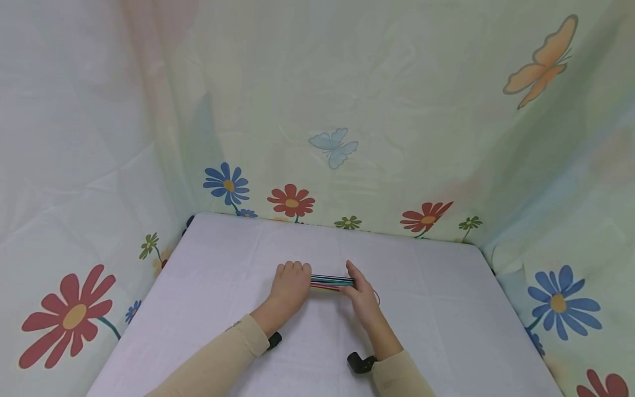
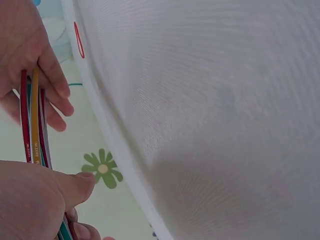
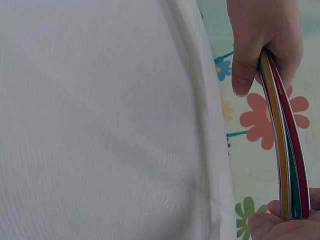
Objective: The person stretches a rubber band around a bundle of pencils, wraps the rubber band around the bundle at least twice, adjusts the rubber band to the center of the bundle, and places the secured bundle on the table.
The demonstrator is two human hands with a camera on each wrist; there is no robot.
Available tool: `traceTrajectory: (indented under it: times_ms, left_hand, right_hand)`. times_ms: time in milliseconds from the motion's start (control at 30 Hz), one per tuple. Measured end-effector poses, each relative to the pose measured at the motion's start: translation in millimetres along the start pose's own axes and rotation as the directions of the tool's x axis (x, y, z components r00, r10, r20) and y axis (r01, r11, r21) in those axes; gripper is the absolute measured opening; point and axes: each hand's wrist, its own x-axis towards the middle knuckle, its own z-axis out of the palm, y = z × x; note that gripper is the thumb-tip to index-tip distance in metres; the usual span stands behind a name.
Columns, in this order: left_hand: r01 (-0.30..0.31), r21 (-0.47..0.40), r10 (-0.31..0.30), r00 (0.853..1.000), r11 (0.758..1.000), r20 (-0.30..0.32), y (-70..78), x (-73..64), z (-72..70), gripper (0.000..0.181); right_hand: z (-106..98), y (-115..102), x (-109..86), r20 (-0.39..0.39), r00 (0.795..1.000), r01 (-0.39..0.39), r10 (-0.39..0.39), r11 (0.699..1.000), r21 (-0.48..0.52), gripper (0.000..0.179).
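Between my hands lies a bundle of coloured pencils (image 1: 329,282), held roughly level over the white table; red, yellow and green ones show in the wrist views. My left hand (image 1: 291,284) grips the bundle's left end, fingers curled round it and thumb along it in the left wrist view. At the other end is my right hand (image 1: 364,298), its fingers fairly straight and the pencil ends against its palm. In the right wrist view its thumb and fingertips sit beside the pencils (image 3: 285,165). A thin red loop, like a rubber band (image 2: 79,40), lies near the table edge.
The table (image 1: 238,242) has a white cloth over it. Patterned curtains (image 1: 278,99) with flowers and butterflies stand close behind and at both sides. A black wrist device (image 1: 361,363) hangs beneath the right forearm, and another (image 1: 274,341) is at the left wrist.
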Motion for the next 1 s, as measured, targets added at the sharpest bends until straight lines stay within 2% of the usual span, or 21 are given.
traceTrajectory:
  times_ms: [100, 467, 733, 1000]
  left_hand:
    - [-0.006, 0.004, 0.006, 1.0, 1.0, -0.006, 0.3, -0.1, -0.6, 0.018]
    - [0.001, -0.01, -0.001, 1.0, 1.0, -0.011, -2.2, 3.2, -1.3, 0.015]
    - [-0.041, -0.017, 0.041, 0.999, 0.999, -0.012, -2.1, 0.9, -2.7, 0.015]
    - [-0.027, -0.006, 0.027, 1.0, 1.0, 0.016, -1.3, 2.4, -2.9, 0.019]
  right_hand:
    - [2.6, 1.4, 0.1, -0.006, 1.0, 0.007, -0.007, 1.0, 0.022, 0.075]
    - [12.5, 1.6, -4.2, -0.033, 0.999, 0.027, -0.027, 0.999, -0.019, 0.087]
    - [5.4, -3.9, 2.5, -0.074, 0.997, -0.019, 0.023, 0.999, 0.05, 0.075]
    - [9.5, -0.1, 6.6, -0.041, 0.999, -0.001, -0.005, 0.989, -0.145, 0.067]
